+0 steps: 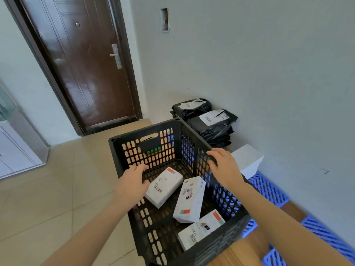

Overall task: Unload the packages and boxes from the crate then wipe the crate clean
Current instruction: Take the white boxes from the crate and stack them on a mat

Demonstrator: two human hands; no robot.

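Reaching forward, both arms stretch out to the black crate (144, 130) on the floor. The left hand (132, 181) grips the crate's left wall, fingers curled over the top, thumb inside. The right hand (224, 164) holds the right wall the same way, fingers hooked over the edge. Three white boxes lie inside the crate: the far box (163, 186), the middle box (190, 198) and the near box (201, 229). Behind the crate, by the wall, two black packages (215, 120) with white labels top a pile. One plain white block (247, 160) sits beside the right hand.
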